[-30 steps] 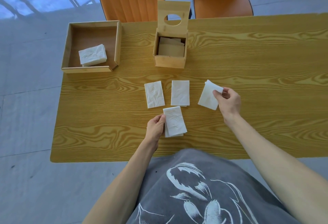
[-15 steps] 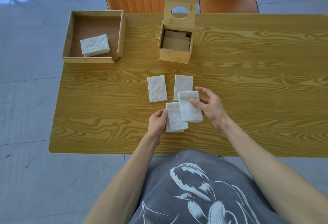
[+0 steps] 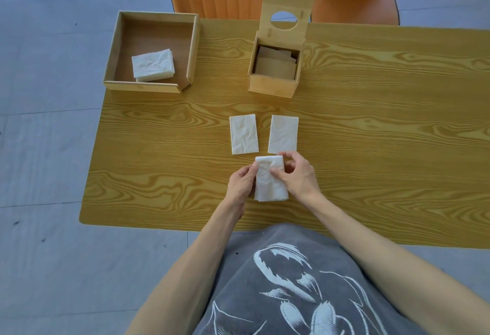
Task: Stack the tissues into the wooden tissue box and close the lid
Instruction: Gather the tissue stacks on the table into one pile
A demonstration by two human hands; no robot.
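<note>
Squaring a small pile of tissues (image 3: 270, 179) near the front edge of the table (image 3: 371, 149), we pinch it from both sides: the left hand (image 3: 240, 184) has its fingers (image 3: 250, 172) pressed against the pile's nine o'clock edge, and the right hand (image 3: 298, 175) lays its thumb on top with the other fingers curled over the three o'clock and twelve o'clock edges. To do this well, we judge it best to keep the pressure light and even, nudging the edges flush without creasing the soft sheets.

Just past the pile, at twelve o'clock, lie two single folded tissues, one at the left (image 3: 244, 133) and one at the right (image 3: 283, 134), thin, white, rectangular and faintly crumpled. Farther out at twelve o'clock stands the wooden tissue box (image 3: 273, 85), pale bamboo, its lid (image 3: 287, 9) upright with an oval hole, brownish sheets inside. At ten o'clock a shallow wooden tray (image 3: 148, 86) holds a thicker white stack (image 3: 153, 64).
</note>
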